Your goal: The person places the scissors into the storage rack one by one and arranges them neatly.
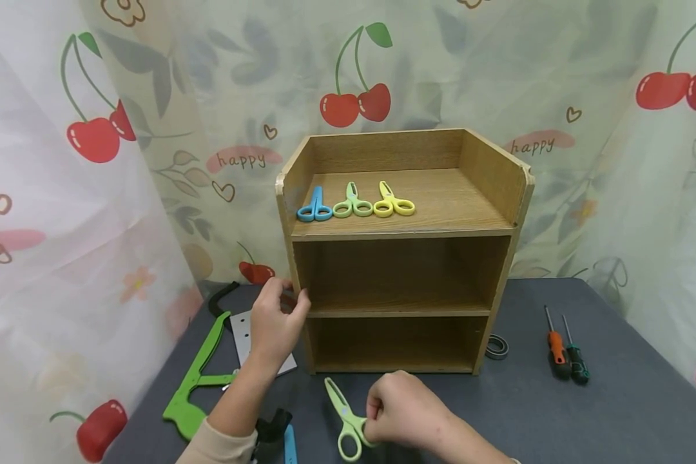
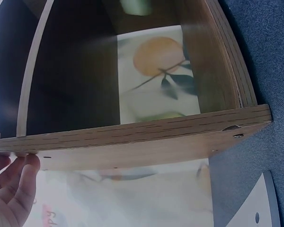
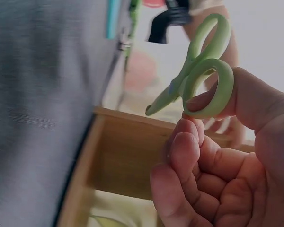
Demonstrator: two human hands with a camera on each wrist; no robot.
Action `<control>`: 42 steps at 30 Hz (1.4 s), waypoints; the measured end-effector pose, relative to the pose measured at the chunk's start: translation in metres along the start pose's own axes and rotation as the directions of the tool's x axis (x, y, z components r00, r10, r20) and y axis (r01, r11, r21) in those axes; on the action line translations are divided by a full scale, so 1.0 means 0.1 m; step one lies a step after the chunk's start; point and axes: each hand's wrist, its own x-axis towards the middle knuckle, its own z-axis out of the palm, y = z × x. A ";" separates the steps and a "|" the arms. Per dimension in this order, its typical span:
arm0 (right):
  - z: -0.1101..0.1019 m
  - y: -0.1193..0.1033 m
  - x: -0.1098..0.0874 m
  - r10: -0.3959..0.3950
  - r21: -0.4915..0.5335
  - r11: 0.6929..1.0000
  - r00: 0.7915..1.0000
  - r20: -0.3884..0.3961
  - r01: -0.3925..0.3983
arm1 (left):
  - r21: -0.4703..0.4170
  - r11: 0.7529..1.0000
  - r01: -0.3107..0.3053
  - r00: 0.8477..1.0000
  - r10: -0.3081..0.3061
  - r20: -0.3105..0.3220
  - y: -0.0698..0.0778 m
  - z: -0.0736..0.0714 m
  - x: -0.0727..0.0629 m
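One green tool [image 1: 194, 383] lies along the desk's [image 1: 557, 425] left edge, with a white plate [image 1: 241, 335] beside it. The left hand [image 1: 275, 322] grips the front edge of the shelf's [image 1: 400, 235] left side. Beside that forearm, at the desk's front edge, are a black item [image 1: 275, 425] and a blue strip [image 1: 290, 444], each partly out of sight. Blue scissors [image 1: 317, 196], green scissors [image 1: 354, 202] and yellow scissors [image 1: 387, 196] lie in a row on the shelf's top, toward its front left corner. Before the shelf, toward the desk's front edge, the right hand [image 1: 403, 409] pinches lime scissors [image 1: 347, 412] by one handle loop, blades pointing toward the shelf. A black ring [image 1: 499, 355] lies just beside the shelf's right side. Near the desk's right edge, an orange screwdriver [image 1: 557, 351] and a green screwdriver [image 1: 577, 364] lie side by side.
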 end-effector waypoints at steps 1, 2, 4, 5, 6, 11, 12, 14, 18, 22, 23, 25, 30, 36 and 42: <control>-0.04 -0.03 -0.02 -0.007 0.001 1.000 1.000 -0.002 0.007 | 0.000 1.000 0.001 1.000 -0.001 0.000 0.00 0.00 0.00; -0.07 -0.05 -0.04 -0.013 0.007 1.000 1.000 -0.003 0.013 | 0.000 1.000 0.001 1.000 -0.001 0.001 0.00 0.00 0.00; -0.14 -0.10 -0.08 -0.019 0.025 1.000 1.000 -0.002 0.019 | 0.000 1.000 0.002 1.000 -0.002 0.000 0.00 0.00 0.00; -0.17 -0.13 -0.10 -0.024 0.026 0.999 1.000 -0.007 0.024 | 0.001 1.000 -0.001 1.000 0.001 -0.002 0.00 0.00 0.00; -0.21 -0.15 -0.12 -0.026 0.029 0.999 1.000 -0.011 0.026 | 0.002 1.000 -0.002 1.000 0.002 -0.004 0.00 0.00 0.00; -0.35 -0.26 -0.21 -0.026 0.030 0.999 0.999 -0.031 0.027 | -0.006 1.000 -0.011 1.000 0.011 -0.014 0.00 0.00 0.00; -0.37 -0.28 -0.23 -0.025 0.036 0.999 0.999 -0.033 0.026 | -0.008 1.000 -0.014 1.000 0.013 -0.015 0.00 0.00 0.00; -0.41 -0.31 -0.26 -0.026 0.043 0.999 0.999 -0.040 0.028 | -0.010 1.000 -0.018 1.000 0.018 -0.018 0.00 0.00 0.00; -0.48 -0.37 -0.33 -0.040 0.051 0.998 0.997 -0.062 0.043 | -0.011 0.999 -0.031 0.999 0.030 -0.020 -0.01 0.00 0.00; -0.56 -0.42 -0.39 -0.049 0.063 0.996 0.995 -0.088 0.055 | -0.007 0.999 -0.036 0.999 0.036 -0.019 -0.01 0.00 0.00; -0.58 -0.42 -0.41 -0.054 0.065 0.996 0.994 -0.098 0.061 | -0.005 0.999 -0.036 0.999 0.036 -0.018 -0.01 0.00 0.00; -0.62 -0.44 -0.44 -0.060 0.075 0.995 0.991 -0.119 0.070 | -0.002 0.999 -0.035 0.999 0.035 -0.017 -0.01 0.00 0.00; -0.73 -0.47 -0.54 -0.101 0.078 0.990 0.977 -0.187 0.117 | -0.001 0.999 -0.032 0.999 0.032 -0.013 -0.01 0.00 -0.01; -0.85 -0.47 -0.66 -0.114 0.092 0.986 0.964 -0.240 0.140 | -0.002 1.000 -0.030 0.999 0.030 -0.011 -0.01 0.00 -0.01; -0.98 -0.45 -0.77 -0.112 0.065 0.988 0.943 -0.313 0.139 | -0.011 1.000 -0.023 1.000 0.023 -0.007 0.00 0.01 0.00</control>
